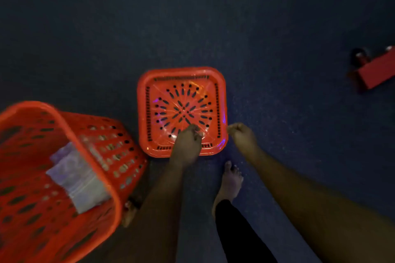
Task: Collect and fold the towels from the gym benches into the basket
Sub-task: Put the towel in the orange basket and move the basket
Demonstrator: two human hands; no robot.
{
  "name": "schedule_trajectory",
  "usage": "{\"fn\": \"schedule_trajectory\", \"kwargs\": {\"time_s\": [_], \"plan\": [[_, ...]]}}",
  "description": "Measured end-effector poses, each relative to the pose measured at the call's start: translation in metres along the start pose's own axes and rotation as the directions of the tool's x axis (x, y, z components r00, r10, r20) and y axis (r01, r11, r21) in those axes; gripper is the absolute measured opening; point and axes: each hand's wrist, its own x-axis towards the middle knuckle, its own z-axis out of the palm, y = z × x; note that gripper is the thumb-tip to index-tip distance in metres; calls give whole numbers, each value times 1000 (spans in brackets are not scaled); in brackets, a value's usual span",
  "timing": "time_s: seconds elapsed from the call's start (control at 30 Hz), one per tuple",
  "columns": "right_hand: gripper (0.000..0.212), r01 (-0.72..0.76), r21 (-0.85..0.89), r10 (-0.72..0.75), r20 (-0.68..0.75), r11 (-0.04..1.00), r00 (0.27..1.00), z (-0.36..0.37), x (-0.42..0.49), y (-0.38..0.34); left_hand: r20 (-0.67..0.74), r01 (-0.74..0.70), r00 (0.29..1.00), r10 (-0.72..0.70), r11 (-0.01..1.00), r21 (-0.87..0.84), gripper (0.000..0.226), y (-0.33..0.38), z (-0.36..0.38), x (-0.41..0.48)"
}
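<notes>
— Two things could go wrong here, it is judged. The lid (181, 111) could be snagged or tipped if it is lifted by one edge only, since it lies flat on the dark floor (277, 28) and gives little to grip. The basket (64, 177), seen at eight o'clock and tilted, could also be knocked by the left arm, and the folded towels (77, 179) inside could be disturbed.

— How are the hands placed?

— The left hand (188, 145) is curled at the lid's six o'clock edge, fingers bent down onto the plastic; whether the rim is actually pinched cannot be told, as blur hides the fingertips. The right hand (242, 135) is loosely closed beside the lid's four o'clock corner, touching it or very nearly so. Nothing is seen carried in either hand.

— And the towels?

— A folded stack is seen lying in the basket, pale against the red wall. No loose towel is visible on the floor.

— Anything else nearby?

— A bare foot (230, 179) is planted just below the lid, where it could be caught. Red equipment (376, 70) lies well apart at two o'clock.
</notes>
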Motion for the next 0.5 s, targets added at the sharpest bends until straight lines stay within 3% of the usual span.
{"fn": "schedule_trajectory", "kwargs": {"time_s": [0.1,0.17,0.23,0.4,0.5], "plan": [[31,-47,156,47,-1,987,999,25,75,41,-20,-34,999,34,999,15,22,-32,55,54],[52,-95,288,92,23,953,996,31,87,48,-14,-34,999,34,999,12,25,-43,75,66],[58,-150,402,123,94,903,988,29,78,46,-5,-35,999,35,999,7,31,-43,89,66],[81,-207,596,32,291,776,956,10,11,15,-88,82,993,-83,996,-16,50,4,59,33],[76,-239,580,16,363,779,932,13,-23,-14,-198,166,970,-144,981,97,28,27,22,12]]}}
